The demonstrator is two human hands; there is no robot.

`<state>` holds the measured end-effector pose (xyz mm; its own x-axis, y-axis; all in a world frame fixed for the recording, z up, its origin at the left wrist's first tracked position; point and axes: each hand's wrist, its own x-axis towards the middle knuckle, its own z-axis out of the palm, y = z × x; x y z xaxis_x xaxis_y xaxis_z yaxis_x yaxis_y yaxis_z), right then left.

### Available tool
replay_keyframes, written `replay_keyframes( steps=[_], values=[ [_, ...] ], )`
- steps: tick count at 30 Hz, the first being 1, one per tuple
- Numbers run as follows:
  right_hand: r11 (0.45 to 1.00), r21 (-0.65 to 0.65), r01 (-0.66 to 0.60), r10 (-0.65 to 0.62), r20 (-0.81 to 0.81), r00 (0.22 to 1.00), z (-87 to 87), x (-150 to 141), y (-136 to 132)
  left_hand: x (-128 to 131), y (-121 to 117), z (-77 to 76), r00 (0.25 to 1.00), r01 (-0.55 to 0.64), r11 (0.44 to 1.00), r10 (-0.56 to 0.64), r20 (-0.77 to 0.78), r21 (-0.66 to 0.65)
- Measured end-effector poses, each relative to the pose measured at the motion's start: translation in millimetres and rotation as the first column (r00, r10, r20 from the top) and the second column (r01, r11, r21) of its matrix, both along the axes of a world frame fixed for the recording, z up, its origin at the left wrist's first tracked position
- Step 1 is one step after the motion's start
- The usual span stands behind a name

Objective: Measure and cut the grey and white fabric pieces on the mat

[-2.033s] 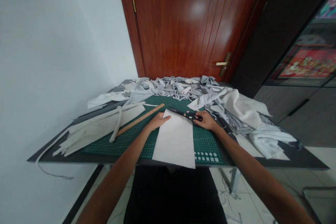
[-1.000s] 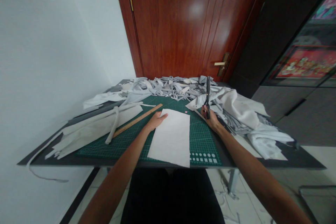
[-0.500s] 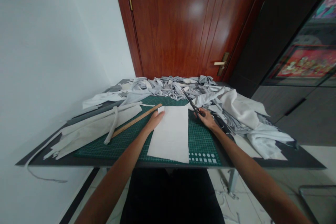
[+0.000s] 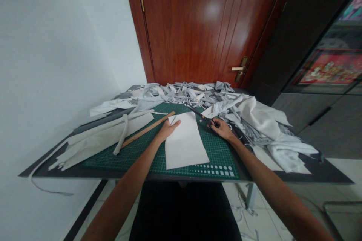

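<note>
On the green cutting mat point(image 4: 217, 154), one white sheet point(image 4: 185, 143) lies with its long axis running away from the person, the left hand's point(image 4: 169, 130) fingers spread apart at its far left edge. The right hand point(image 4: 222, 128), nearer the one pair of black scissors point(image 4: 198, 113), has its fingers closed on the handles, blades pointing far-left. One wooden ruler point(image 4: 147, 130) lies left of the sheet.

a wooden ruler point(image 4: 148, 129) lies on the green cutting mat point(image 4: 132, 162), near heaped grey fabric scraps point(image 4: 183, 93).
</note>
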<state>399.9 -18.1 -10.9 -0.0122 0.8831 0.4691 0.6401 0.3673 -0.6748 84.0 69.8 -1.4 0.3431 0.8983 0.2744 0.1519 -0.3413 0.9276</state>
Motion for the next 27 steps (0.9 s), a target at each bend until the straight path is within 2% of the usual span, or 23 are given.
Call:
replay_keyframes(
  steps=[7, 13, 17, 22, 27],
  values=[
    [1.000, 0.024, 0.001, -0.005, 0.163, 0.987, 0.9, -2.3, -1.6, -0.8, -0.2, -0.6, 0.997, 0.018, 0.996, -0.013, 0.070, -0.083],
    [0.996, 0.071, 0.049, -0.069, 0.312, 0.947, 5.8, -2.8, -4.2, -0.7, 2.8, 3.2, 0.996, -0.057, 0.998, 0.056, 0.073, 0.010],
    [0.988, 0.108, 0.107, -0.142, 0.399, 0.906, 8.8, -4.8, -6.3, -5.0, 3.8, 8.3, 0.991, -0.123, 0.992, 0.122, 0.053, 0.015],
    [0.976, 0.153, 0.158, -0.211, 0.448, 0.869, 10.8, -2.8, -7.7, -7.1, 4.2, 9.7, 0.988, -0.140, 0.990, 0.141, 0.068, -0.015],
    [0.961, 0.204, 0.187, -0.263, 0.458, 0.849, 14.8, 6.7, -10.7, -8.0, 0.8, 7.8, 0.992, -0.089, 0.995, 0.093, 0.081, -0.054]
  ],
)
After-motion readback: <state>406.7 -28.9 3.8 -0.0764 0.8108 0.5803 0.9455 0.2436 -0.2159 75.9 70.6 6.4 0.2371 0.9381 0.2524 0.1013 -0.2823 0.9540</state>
